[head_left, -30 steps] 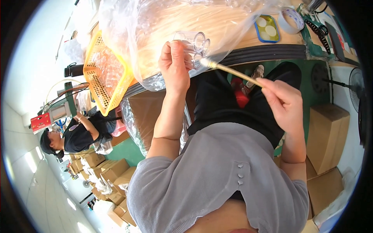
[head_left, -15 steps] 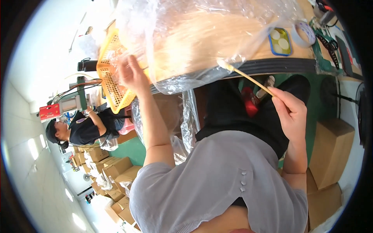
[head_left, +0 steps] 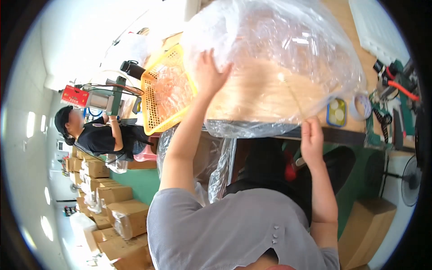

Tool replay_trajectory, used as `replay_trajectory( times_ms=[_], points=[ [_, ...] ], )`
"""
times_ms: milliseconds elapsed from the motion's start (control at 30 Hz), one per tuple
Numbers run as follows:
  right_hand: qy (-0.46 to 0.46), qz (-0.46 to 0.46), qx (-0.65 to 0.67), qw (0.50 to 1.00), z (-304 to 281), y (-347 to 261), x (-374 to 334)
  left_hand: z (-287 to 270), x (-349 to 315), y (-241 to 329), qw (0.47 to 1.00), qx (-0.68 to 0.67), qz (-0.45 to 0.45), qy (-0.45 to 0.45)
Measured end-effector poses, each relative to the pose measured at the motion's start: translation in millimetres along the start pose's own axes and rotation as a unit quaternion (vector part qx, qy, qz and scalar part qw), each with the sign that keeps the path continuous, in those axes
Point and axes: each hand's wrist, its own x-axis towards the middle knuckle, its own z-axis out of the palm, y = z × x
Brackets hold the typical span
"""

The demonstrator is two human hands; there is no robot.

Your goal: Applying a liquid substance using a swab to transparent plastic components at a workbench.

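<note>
My right hand (head_left: pixel 312 139) is closed at the table's front edge, pinching a thin wooden stick (head_left: pixel 293 96) with a pale, rounded tip. The stick points away over the tabletop and looks hazy where clear film overlaps it. A large clear plastic bag (head_left: pixel 310 54) spreads across the table, puffed up, its front edge hanging over the table's rim. On the bag's left side is my left hand (head_left: pixel 209 74), fingers spread, close to or against the film. Just left of that hand stands a yellow perforated basket (head_left: pixel 150 96) holding clear, crinkled plastic pieces (head_left: pixel 168 87).
A blue-rimmed tray with pale discs (head_left: pixel 336 112) and a tape roll (head_left: pixel 361 107) lie right of the bag. Farther right are tools with red handles (head_left: pixel 402 90). A co-worker (head_left: pixel 96 132) stands at the left by a bench machine (head_left: pixel 101 96). Cardboard boxes (head_left: pixel 130 216) are stacked behind.
The view has shifted, showing more of the table. My left hand has moved from the basket to the bag's left side. The stick now reaches farther over the table, among the film.
</note>
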Motion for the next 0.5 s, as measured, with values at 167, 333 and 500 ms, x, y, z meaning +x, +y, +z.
replay_trajectory(
  times_ms=[167, 333, 500],
  points=[
    [-0.009, 0.072, 0.062, 0.995, 47, 34, 11, 58, 53, -27, 0.984, 0.13, -0.116, -0.029],
    [0.084, 0.089, 0.082, 0.989, 52, 56, -3, 62, 96, -87, 0.939, 0.005, -0.324, -0.112],
    [0.084, 0.056, 0.074, 0.992, 60, 54, -1, 90, 99, -181, 0.987, -0.077, -0.137, -0.031]
  ],
)
